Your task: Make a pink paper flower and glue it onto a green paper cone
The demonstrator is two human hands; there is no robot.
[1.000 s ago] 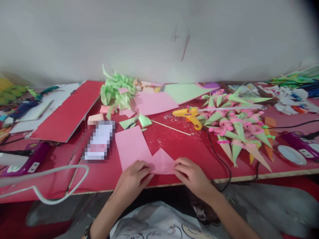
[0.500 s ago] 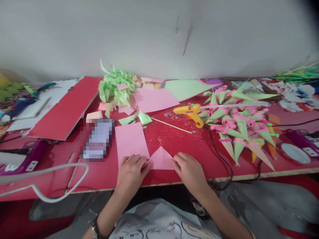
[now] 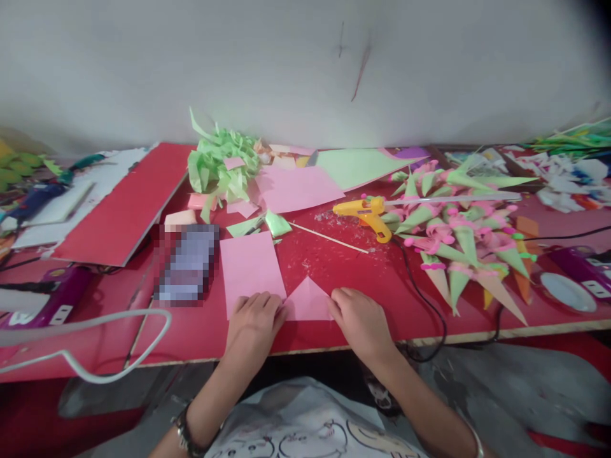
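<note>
A folded piece of pink paper lies near the table's front edge, with a pointed peak at its top and a crease down the middle. My left hand grips its left corner between thumb and curled fingers. On the opposite side, my right hand pinches the right corner. Beneath and behind my left hand rests a flat pink sheet. The fingertips are partly hidden behind the backs of both hands.
A yellow glue gun with a black cord lies beside a pile of green and pink paper cones. Left are a pixelated phone, a red board and a white cable. Beyond are crumpled green paper and a thin stick.
Hardly anything differs. The view has shifted slightly, and both hands still hold the folded pink paper in the same spot.
</note>
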